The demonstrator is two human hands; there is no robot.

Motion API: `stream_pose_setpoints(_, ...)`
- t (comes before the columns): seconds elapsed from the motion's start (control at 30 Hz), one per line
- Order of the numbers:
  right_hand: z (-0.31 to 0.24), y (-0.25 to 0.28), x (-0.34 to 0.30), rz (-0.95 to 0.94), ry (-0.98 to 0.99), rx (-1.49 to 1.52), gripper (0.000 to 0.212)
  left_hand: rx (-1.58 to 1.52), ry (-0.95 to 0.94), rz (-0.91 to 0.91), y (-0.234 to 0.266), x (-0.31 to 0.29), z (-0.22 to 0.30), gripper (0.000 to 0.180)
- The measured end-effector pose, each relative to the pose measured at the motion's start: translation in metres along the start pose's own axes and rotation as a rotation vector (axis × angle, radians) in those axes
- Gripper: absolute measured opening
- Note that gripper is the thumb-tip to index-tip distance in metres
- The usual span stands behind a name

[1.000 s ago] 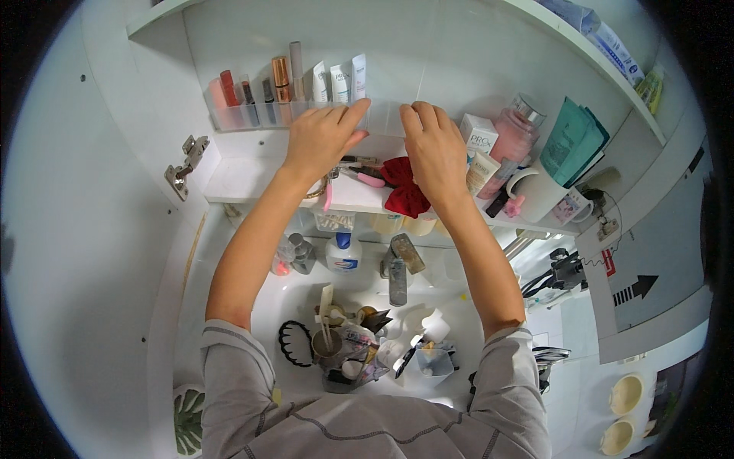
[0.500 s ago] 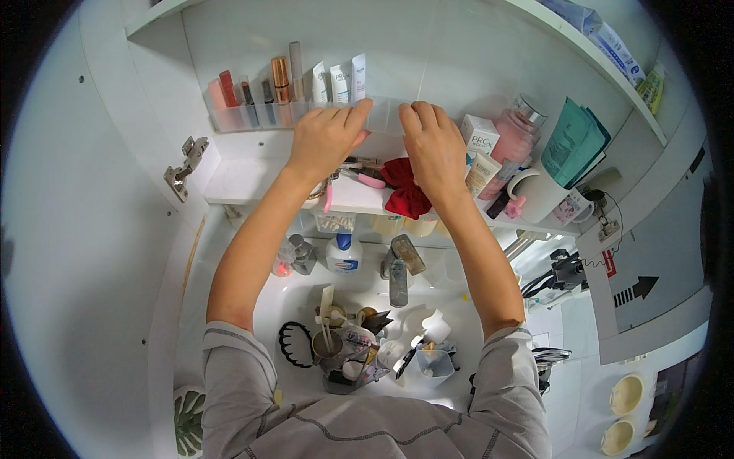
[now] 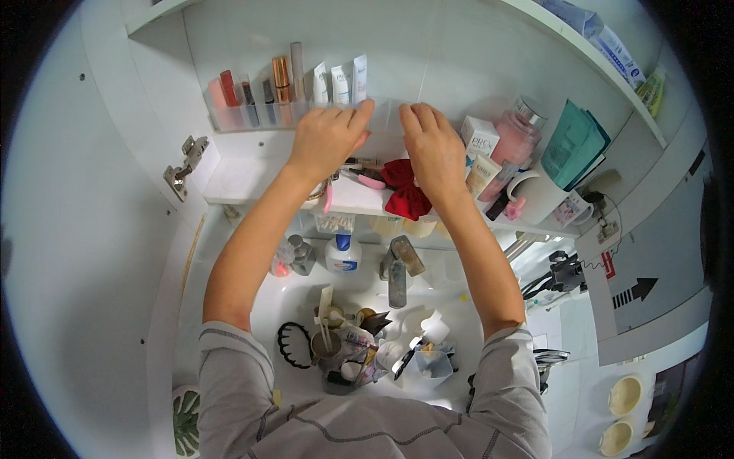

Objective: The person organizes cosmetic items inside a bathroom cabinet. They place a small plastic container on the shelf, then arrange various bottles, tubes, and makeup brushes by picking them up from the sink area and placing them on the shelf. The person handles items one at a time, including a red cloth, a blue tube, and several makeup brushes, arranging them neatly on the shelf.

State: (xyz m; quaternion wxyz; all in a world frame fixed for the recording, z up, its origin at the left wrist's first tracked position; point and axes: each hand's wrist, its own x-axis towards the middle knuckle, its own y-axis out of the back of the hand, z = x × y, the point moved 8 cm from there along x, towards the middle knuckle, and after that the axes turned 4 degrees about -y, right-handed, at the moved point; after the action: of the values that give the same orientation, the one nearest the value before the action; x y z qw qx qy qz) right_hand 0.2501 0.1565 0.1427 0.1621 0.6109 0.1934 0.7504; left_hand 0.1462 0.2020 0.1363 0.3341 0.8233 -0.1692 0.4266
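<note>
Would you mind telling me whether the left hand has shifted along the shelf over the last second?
No. The left hand sits at the same spot, fingertips at the clear organiser beside the white tubes, as before.

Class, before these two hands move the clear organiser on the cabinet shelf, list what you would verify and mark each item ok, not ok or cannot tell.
1. Left hand on the clear organiser: ok, fingers at its right end.
2. Right hand gripping it: cannot tell.
3. Tubes and lipsticks upright in their slots: ok.
4. Shelf space to the right free: not ok, a white box and pink bottle stand close.
5. Shelf in front free: not ok, a red cloth lies there.
</note>
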Motion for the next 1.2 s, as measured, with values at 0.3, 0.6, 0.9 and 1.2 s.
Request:
stream_pose_setpoints(0.3,0.000,0.014,-0.005,0.060,0.007,-0.055,0.044,0.044,0.036,-0.078,-0.010,0.001,0.001,0.051)
stream_pose_setpoints(0.6,0.004,0.053,-0.044,-0.113,-0.159,0.134,0.048,-0.039,0.154,-0.233,-0.019,-0.004,-0.009,0.057)
stream_pose_setpoints(0.9,0.006,0.017,-0.014,-0.026,-0.034,-0.079,0.047,-0.037,0.188,-0.252,-0.014,0.004,-0.005,0.050)
stream_pose_setpoints(1.2,0.000,-0.006,0.003,-0.089,-0.029,-0.135,0.045,0.051,0.189,-0.292,-0.028,0.005,-0.002,0.047)
